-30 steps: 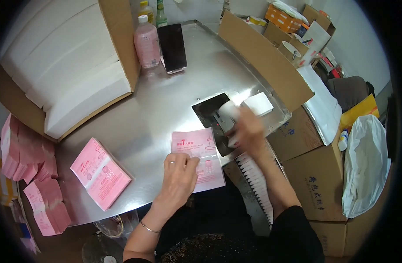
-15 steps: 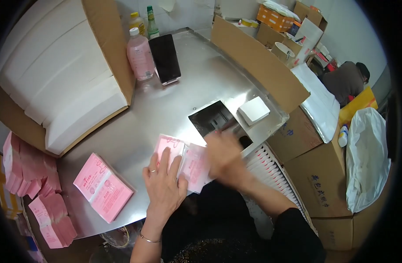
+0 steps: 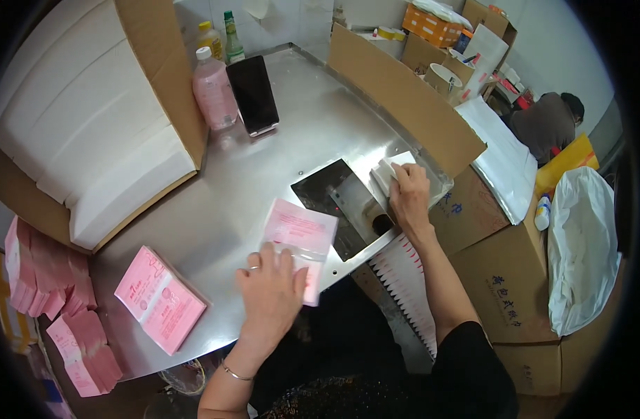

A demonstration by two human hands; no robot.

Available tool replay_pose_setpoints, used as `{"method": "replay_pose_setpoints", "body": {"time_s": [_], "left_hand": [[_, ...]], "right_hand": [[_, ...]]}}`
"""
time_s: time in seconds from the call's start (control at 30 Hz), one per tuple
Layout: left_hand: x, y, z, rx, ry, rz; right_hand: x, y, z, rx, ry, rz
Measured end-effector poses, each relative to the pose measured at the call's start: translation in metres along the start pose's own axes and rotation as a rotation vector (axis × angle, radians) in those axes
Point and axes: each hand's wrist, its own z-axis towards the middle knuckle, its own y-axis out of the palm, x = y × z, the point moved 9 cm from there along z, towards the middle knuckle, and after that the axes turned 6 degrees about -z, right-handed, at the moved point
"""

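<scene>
My left hand [image 3: 272, 297] grips the lower part of a pink printed plastic sleeve [image 3: 302, 227], thumb and fingers around its clear middle band. The sleeve lies tilted on the steel table, beside a rectangular opening [image 3: 320, 190]. On the opening's far right side, my right hand [image 3: 411, 195] is closed on a small stack of white folded tissues [image 3: 385, 174], fingers over its right edge. To the left, a thick stack of pink sleeves [image 3: 159, 300] rests near the table's front edge.
A large carton holding white folded paper [image 3: 117, 126] stands at the left, above bundles of pink sleeves [image 3: 48, 269]. A phone on a stand [image 3: 254, 94] and bottles [image 3: 213, 91] are at the back. A cardboard panel [image 3: 404, 98] lines the right edge, with cartons [image 3: 498, 286] beyond.
My right hand has moved right, from beside the pink sleeve to the white tissues, and taken hold of them. The sleeve has turned under my left hand, whose fingers have drawn in.
</scene>
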Motion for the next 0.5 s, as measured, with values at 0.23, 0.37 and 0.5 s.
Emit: {"method": "replay_pose_setpoints", "body": {"time_s": [0.23, 0.37, 0.5], "left_hand": [[-0.005, 0.006, -0.007, -0.07, 0.018, -0.479], [0.003, -0.011, -0.005, -0.013, 0.056, -0.31], [0.012, -0.01, -0.01, -0.057, 0.016, -0.423]], "right_hand": [[-0.178, -0.075, -0.079, -0.123, -0.653, 0.463], [-0.193, -0.03, -0.072, -0.236, -0.521, 0.478], [-0.175, 0.057, -0.037, -0.355, -0.342, 0.32]]}}
